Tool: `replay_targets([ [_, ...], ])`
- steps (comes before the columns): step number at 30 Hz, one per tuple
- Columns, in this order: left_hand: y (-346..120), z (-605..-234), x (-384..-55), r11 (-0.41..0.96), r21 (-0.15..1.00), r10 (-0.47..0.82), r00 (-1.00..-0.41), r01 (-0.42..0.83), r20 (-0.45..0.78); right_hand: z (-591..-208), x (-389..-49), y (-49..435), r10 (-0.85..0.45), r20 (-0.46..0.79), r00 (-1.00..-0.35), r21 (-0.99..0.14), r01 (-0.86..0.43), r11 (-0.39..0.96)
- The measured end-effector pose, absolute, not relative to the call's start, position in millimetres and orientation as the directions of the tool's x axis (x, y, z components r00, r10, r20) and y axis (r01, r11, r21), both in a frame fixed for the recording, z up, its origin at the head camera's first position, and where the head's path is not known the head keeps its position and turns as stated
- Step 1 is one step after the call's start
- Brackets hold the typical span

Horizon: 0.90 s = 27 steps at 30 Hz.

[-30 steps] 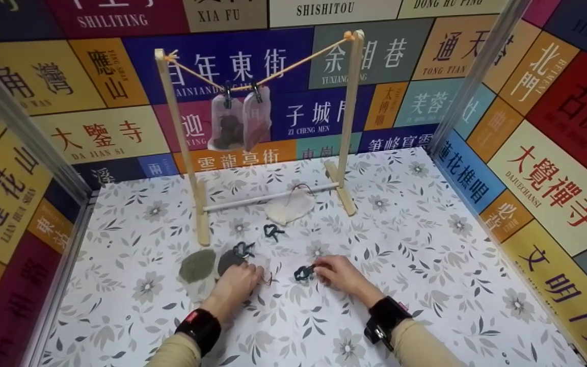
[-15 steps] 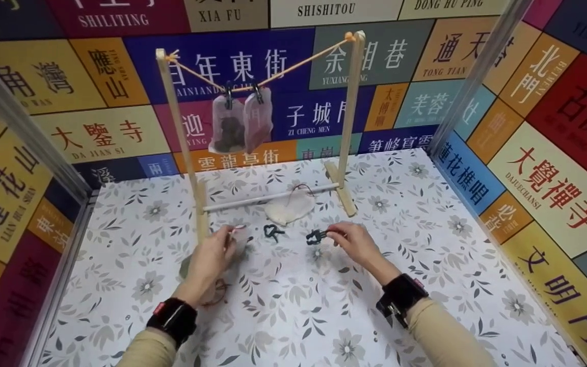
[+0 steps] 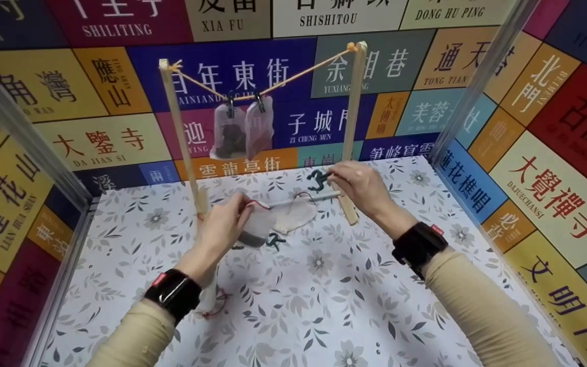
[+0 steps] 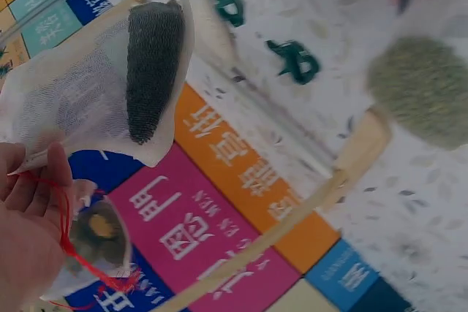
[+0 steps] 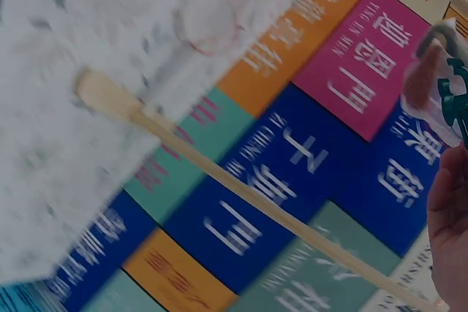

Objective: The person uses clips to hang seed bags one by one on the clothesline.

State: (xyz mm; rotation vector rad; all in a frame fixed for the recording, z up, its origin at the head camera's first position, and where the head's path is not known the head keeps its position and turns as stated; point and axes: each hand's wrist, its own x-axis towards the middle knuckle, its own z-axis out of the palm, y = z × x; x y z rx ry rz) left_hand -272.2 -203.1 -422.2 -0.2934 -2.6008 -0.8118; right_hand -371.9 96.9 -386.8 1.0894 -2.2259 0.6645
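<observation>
- Left hand [image 3: 220, 223] pinches a dark-filled, translucent white fabric bag [image 4: 88, 82] by one end.
- Right hand [image 3: 366, 189] pinches a dark-green plastic clip [image 3: 317, 179].

Sheer mesh pouch [image 4: 95, 82]; 2 matt wooden posts [image 3: 354, 99].

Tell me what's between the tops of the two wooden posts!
In the head view, an orange string sags between them, with two bags hanging by dark clips.
</observation>
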Motion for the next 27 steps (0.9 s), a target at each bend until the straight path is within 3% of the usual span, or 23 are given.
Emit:
replay_targets([
  [8,-170,-383,-317,0.889,0.280,0.196,-0.854,0.363,0.483,-309,-399,72,-0.528,0.732,-0.431,-0.013,-0.783,0.622],
  [14,-153,-360,-351,0.933,0.080,0.243,-0.779,0.350,0.578,-272,-415,56,-0.493,0.749,-0.444,-0.004,-0.746,0.666],
  [22,-142,-344,-382,0.958,0.113,0.147,-0.786,0.265,0.600,-244,-439,35,-0.475,0.753,-0.456,0.021,-0.705,0.709],
  [27,-137,-332,-400,0.956,0.197,0.056,-0.799,0.215,0.598,-237,-454,27,-0.496,0.733,-0.466,0.070,-0.674,0.736],
])
